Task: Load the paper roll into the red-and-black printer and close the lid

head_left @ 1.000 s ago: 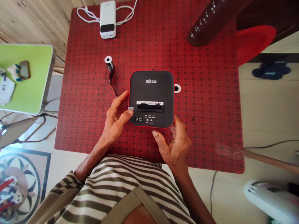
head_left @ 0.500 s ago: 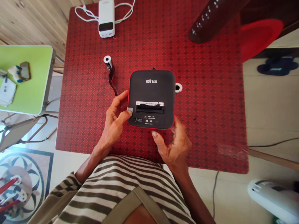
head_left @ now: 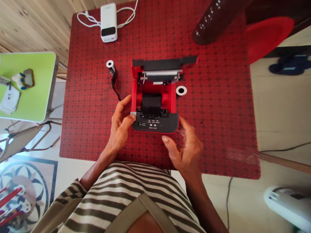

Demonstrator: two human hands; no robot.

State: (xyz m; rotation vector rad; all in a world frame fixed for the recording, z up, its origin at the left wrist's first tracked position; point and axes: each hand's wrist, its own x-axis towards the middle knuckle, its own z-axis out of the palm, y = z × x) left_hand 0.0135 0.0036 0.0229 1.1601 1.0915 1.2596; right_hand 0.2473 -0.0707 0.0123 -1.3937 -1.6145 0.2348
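A red-and-black receipt printer [head_left: 155, 123] sits in front of me with its lid [head_left: 165, 64] raised and tilted back. Inside its red bay lies a dark roll [head_left: 152, 103]. My left hand [head_left: 120, 126] grips the printer's left side, its thumb pressed on the grey latch at the corner. Beside the right front corner is my right hand [head_left: 187, 145]; its fingers rest along the printer's edge while the thumb stands apart, so the hand is open. A small roll with a dark unwound strip [head_left: 110, 66] stands to the left. Another white-ended roll [head_left: 181, 91] is right of the printer.
A white power bank [head_left: 109, 22] with a white cable lies at the back left of the red table [head_left: 218, 129]. At the back right stands a dark cylindrical object [head_left: 209, 26], near a red chair or stool [head_left: 269, 37]. A green table [head_left: 36, 87] is off to the left.
The printer's lid has swung up and back, showing the bay and the dark roll in it. My left thumb stays on the latch; the right hand has shifted slightly right.
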